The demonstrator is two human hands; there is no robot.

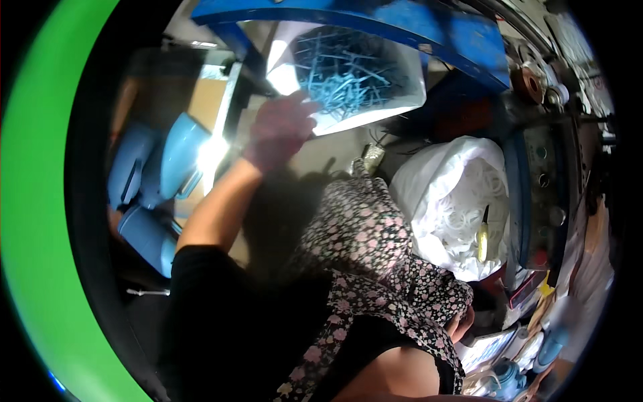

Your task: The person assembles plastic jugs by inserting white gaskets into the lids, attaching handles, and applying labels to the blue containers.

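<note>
My left hand (281, 130), in a dark reddish glove, is stretched out at the near left edge of a white bin (375, 114). Thin blue plastic strips (348, 84) lie tangled in that bin. The hand is a little blurred, its fingertips look apart, and no held thing shows. Of my right hand (462, 325) only a few bare fingers show, low on the right beside the floral apron (362, 224). The fabric hides the rest of it, and what it touches is unclear.
Several blue plastic pitcher-like parts (181, 154) sit at the left. A blue metal frame (362, 13) spans above the bin. Right of my apron stands a white sack (418, 181) of white rings with a yellow-handled knife (483, 241) on top. A control panel (541, 181) stands farther right.
</note>
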